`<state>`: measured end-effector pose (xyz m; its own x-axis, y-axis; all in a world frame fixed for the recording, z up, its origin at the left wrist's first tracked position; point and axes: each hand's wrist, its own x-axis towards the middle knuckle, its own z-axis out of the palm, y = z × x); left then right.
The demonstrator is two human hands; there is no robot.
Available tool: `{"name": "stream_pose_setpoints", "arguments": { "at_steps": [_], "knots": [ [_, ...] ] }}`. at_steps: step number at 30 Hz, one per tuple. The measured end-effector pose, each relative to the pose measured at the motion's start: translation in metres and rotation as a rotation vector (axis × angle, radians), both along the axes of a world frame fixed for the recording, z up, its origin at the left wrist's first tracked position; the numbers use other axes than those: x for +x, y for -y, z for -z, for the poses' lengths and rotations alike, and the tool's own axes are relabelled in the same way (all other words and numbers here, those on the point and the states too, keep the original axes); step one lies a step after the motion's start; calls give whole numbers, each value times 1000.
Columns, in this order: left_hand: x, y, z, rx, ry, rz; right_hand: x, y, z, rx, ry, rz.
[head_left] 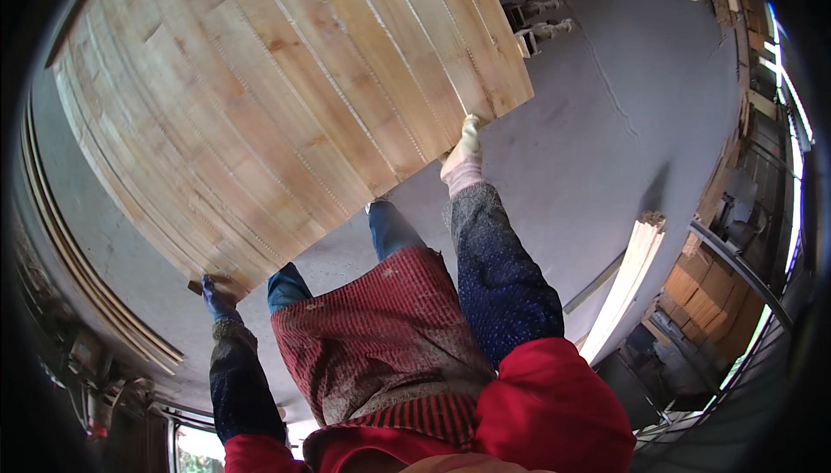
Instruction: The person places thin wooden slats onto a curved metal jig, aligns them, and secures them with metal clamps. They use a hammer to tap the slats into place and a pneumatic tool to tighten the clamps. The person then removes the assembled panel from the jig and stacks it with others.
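A large wooden panel [286, 101], made of pale strips joined side by side with glue lines showing between them, fills the upper left of the head view. My left hand [218, 300], in a bluish glove, grips its near left corner. At the near right edge my right hand [465, 153], in a pale glove, is closed around the rim with the thumb on top. The panel is held out in front of my body. Its underside and most of my fingers beneath it are hidden.
Metal clamp-like fittings [541, 27] show beyond the panel's right edge. Long pale strips [623, 287] stand or lie at the right, near stacked wooden blocks [705, 296]. Thin long boards [74, 244] lie on the left. Grey floor [597, 144] stretches between them.
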<state>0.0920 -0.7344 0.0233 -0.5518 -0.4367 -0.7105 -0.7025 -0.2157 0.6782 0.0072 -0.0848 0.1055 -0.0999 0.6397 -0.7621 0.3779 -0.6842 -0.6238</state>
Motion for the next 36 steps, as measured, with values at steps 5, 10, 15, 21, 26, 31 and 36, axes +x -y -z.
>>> {"name": "stream_pose_setpoints", "arguments": {
  "at_steps": [5, 10, 15, 21, 26, 31, 36],
  "knots": [
    [-13, 1, -15, 155, -69, -122, 47, -37, 103, 167, -159, 25],
    [8, 28, -14, -165, 36, -128, 1, -11, 27, 159, -180, 31],
    [4, -8, -14, -202, -2, 149, -7, -25, 13, 80, -54, -36],
    [17, -40, -63, -620, 36, 426, 30, -61, -32, -321, 46, -349],
    [182, 24, -123, -629, 148, 73, 63, -63, -65, -76, 360, -639],
    [360, 45, -199, -640, 290, -198, 64, 52, -136, -153, 420, -951],
    [380, 100, -181, -417, 174, -355, 51, 228, -198, -2, 474, -1155]
  ]
}}
